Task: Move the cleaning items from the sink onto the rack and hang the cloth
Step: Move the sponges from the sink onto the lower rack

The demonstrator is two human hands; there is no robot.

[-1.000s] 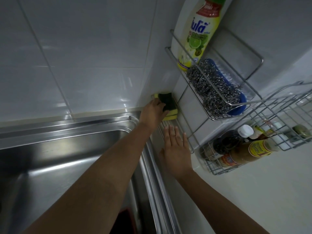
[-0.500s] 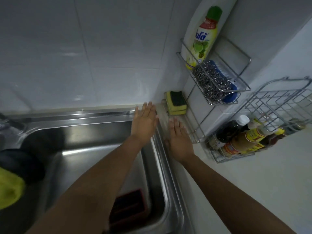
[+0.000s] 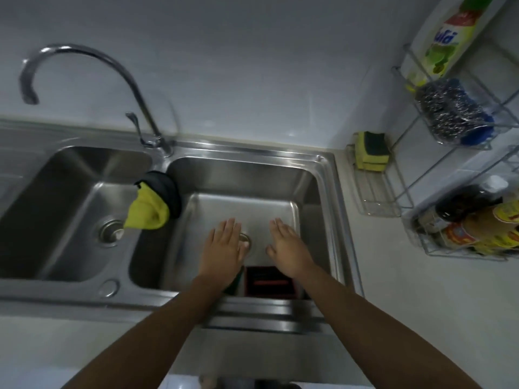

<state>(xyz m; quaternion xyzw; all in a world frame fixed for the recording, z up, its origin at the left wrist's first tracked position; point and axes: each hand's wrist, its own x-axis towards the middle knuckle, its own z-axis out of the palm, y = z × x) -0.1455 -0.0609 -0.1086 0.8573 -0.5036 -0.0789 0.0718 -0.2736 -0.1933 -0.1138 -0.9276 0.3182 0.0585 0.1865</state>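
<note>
My left hand (image 3: 223,244) and my right hand (image 3: 288,247) hover flat and empty over the right sink basin (image 3: 238,209), fingers spread. A dark red-rimmed item (image 3: 268,282) lies at the basin's near wall, just below my wrists. A yellow and black cloth (image 3: 154,202) hangs over the divider between the two basins. A yellow sponge with a dark scouring side (image 3: 370,151) stands on the lower shelf of the wire rack (image 3: 376,197) at the right. On the upper shelf sit a steel scourer (image 3: 445,110), a blue item behind it and a dish soap bottle (image 3: 446,37).
A curved tap (image 3: 84,54) rises behind the divider. The left basin (image 3: 70,206) holds only its drain. A second wire basket (image 3: 474,226) with sauce bottles stands on the white counter at far right. White wall tiles run behind.
My left hand let go of the sponge on the rack's lower shelf. Both hands drew back from the rack to above the right basin, and my view swung left and down.
</note>
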